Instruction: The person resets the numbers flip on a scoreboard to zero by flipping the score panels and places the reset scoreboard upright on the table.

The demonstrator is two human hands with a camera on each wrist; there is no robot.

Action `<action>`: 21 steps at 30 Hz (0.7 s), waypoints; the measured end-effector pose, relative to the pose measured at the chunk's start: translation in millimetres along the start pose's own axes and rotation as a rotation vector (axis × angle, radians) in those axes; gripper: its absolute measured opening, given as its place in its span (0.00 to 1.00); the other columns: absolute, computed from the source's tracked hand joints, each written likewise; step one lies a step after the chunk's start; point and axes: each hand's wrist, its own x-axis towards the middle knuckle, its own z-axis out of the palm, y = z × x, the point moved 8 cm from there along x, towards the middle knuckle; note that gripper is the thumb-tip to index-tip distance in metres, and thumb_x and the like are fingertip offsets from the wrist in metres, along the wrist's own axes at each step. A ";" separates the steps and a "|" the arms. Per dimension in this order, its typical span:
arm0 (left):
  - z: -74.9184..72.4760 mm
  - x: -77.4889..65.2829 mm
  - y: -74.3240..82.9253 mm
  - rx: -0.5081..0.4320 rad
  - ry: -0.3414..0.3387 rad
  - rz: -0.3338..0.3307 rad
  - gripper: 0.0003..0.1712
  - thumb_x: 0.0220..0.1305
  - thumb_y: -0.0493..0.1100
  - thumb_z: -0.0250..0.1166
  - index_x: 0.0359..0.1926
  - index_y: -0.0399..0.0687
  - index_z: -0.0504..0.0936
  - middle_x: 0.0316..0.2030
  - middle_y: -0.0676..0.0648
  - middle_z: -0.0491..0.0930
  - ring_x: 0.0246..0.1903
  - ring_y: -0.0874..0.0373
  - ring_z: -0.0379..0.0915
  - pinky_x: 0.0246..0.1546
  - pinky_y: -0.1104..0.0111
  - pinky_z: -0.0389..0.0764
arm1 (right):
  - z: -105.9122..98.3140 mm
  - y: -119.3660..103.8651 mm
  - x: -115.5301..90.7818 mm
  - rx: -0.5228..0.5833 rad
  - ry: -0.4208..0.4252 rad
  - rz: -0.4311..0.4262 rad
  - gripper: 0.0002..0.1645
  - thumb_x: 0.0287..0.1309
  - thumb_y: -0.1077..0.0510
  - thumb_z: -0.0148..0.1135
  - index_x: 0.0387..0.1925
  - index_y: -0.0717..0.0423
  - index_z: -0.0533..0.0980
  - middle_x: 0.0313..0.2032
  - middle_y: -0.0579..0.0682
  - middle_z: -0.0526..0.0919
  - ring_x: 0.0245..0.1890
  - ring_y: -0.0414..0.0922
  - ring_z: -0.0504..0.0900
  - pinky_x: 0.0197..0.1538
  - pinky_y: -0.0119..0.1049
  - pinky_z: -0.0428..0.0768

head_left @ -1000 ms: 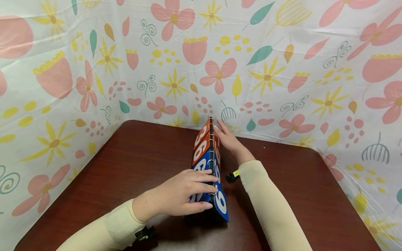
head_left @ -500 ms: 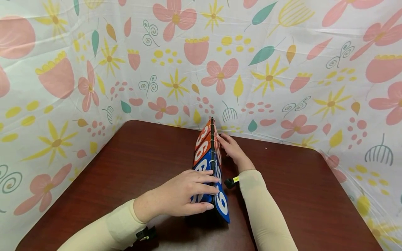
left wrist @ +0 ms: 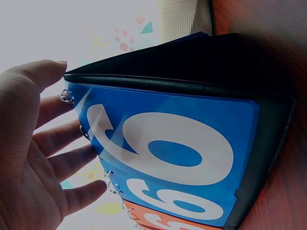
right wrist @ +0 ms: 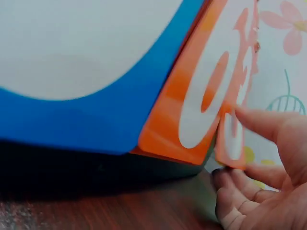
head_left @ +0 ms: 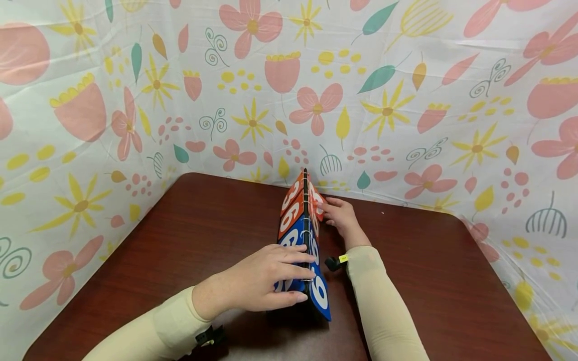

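A tabletop flip scoreboard [head_left: 320, 288] stands like a tent, its ridge running away from me, with blue and orange number cards on wire rings. My left hand [head_left: 266, 276] lies across the near end of the ridge, fingers straight and spread. In the left wrist view the thumb tip meets the black cover's corner, close to the blue 6 card [left wrist: 240, 143]. On the right face, my right hand [head_left: 341, 219] pinches the farthest orange card [right wrist: 233, 143] by its lower edge between thumb and fingers. That card is swung outward from the orange card beside it.
The scoreboard stands on a dark reddish-brown table [head_left: 203, 215]. A floral curtain [head_left: 253, 75] hangs behind the table and along its sides. Black wrist cameras [head_left: 334, 263] are strapped under both sleeves.
My right hand has come down from the top far end of the right face to the orange card's lower edge and swung it outward. My left hand stays in place.
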 end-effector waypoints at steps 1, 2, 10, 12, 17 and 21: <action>0.0 0.1 0.1 0.001 0.000 0.001 0.21 0.72 0.59 0.63 0.60 0.59 0.85 0.68 0.55 0.77 0.75 0.54 0.66 0.73 0.53 0.70 | -3.2 2.2 -0.2 0.047 0.017 0.024 0.43 0.57 0.43 0.76 0.70 0.52 0.72 0.49 0.50 0.85 0.34 0.41 0.85 0.39 0.34 0.85; 0.0 0.3 0.4 0.000 -0.001 0.002 0.21 0.72 0.59 0.63 0.60 0.59 0.85 0.68 0.55 0.77 0.75 0.55 0.66 0.73 0.53 0.70 | -5.8 4.4 -0.5 0.094 0.030 0.049 0.41 0.57 0.45 0.77 0.69 0.53 0.73 0.44 0.49 0.86 0.30 0.40 0.83 0.37 0.33 0.85; 0.8 -0.5 0.5 0.005 -0.011 -0.002 0.22 0.72 0.58 0.63 0.61 0.58 0.84 0.68 0.54 0.77 0.75 0.54 0.65 0.73 0.53 0.70 | -10.0 17.7 0.7 0.299 0.029 0.164 0.16 0.58 0.50 0.76 0.42 0.52 0.80 0.25 0.43 0.85 0.22 0.41 0.78 0.30 0.32 0.81; 0.6 -0.5 0.7 0.002 -0.010 -0.003 0.22 0.72 0.59 0.63 0.61 0.58 0.84 0.68 0.54 0.77 0.75 0.54 0.65 0.73 0.53 0.70 | -9.6 17.0 -0.3 0.290 0.028 0.154 0.12 0.60 0.50 0.75 0.33 0.50 0.79 0.24 0.43 0.85 0.21 0.41 0.77 0.29 0.33 0.80; 0.8 -0.5 1.1 0.007 -0.014 -0.004 0.22 0.73 0.59 0.61 0.61 0.59 0.84 0.69 0.55 0.77 0.75 0.54 0.65 0.73 0.52 0.70 | -9.2 13.5 -3.7 0.239 0.033 0.127 0.14 0.64 0.48 0.71 0.27 0.48 0.78 0.24 0.43 0.85 0.20 0.42 0.78 0.30 0.33 0.82; 0.8 -0.5 1.3 0.030 -0.020 -0.004 0.23 0.74 0.61 0.60 0.61 0.60 0.84 0.69 0.56 0.76 0.75 0.54 0.65 0.73 0.52 0.70 | -10.3 9.6 -5.9 0.226 0.042 0.106 0.14 0.65 0.46 0.69 0.35 0.51 0.79 0.24 0.41 0.85 0.21 0.41 0.80 0.32 0.33 0.82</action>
